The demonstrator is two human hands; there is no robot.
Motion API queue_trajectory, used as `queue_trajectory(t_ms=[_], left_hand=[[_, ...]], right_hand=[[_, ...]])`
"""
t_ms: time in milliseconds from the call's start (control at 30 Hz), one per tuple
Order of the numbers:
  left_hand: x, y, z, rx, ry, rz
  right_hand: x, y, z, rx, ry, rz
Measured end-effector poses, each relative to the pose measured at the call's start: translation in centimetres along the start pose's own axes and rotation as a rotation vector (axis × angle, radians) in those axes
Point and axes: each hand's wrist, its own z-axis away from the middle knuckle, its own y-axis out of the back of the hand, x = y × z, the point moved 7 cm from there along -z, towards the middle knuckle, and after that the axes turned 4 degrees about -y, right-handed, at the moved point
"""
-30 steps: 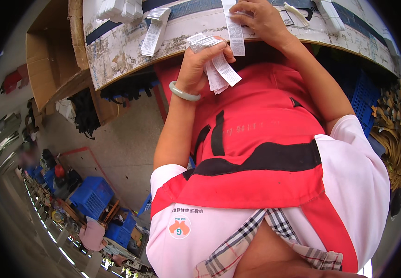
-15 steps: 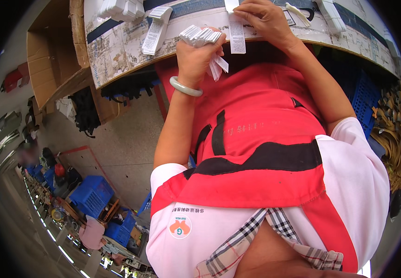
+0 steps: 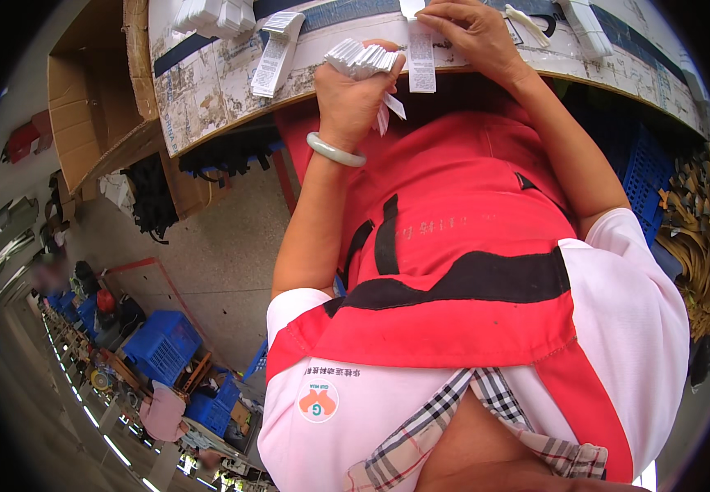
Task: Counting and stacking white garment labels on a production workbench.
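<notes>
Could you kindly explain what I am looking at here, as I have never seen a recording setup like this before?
Certainly. There is no machine here: these are a person's two bare hands. The view comes from a wide fisheye camera worn on the head, looking down, so straight edges bend and the red apron fills the middle.

The left hand, with a pale bracelet at its wrist, grips a bundle of folded white strips. The right hand has its fingertips at the upper part of a printed strip; whether it pinches it, I cannot tell.

On the worn tabletop lie another printed stack and white bundles.
</notes>
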Motion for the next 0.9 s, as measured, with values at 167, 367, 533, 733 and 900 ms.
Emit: queue_trajectory(t_ms=[167, 367, 533, 733, 900], left_hand=[[-0.1, -0.5, 0.1, 0.014, 0.054, 0.023], [-0.2, -0.4, 0.1, 0.010, 0.048, 0.028], [-0.5, 0.0, 0.3, -0.005, 0.053, -0.007], [-0.9, -0.5, 0.2, -0.041, 0.050, -0.011], [1.0, 0.1, 0.3, 0.102, -0.119, -0.096]], right_hand=[[1.6, 0.0, 0.0, -0.003, -0.098, -0.059], [2.7, 0.2, -0.1, 0.048, -0.153, -0.206], [3.4, -0.5, -0.6, -0.045, -0.202, -0.281], [4.4, 0.0, -0.3, -0.019, -0.250, -0.252], [-4.0, 1.1, 0.3, -0.040, -0.002, -0.081]])
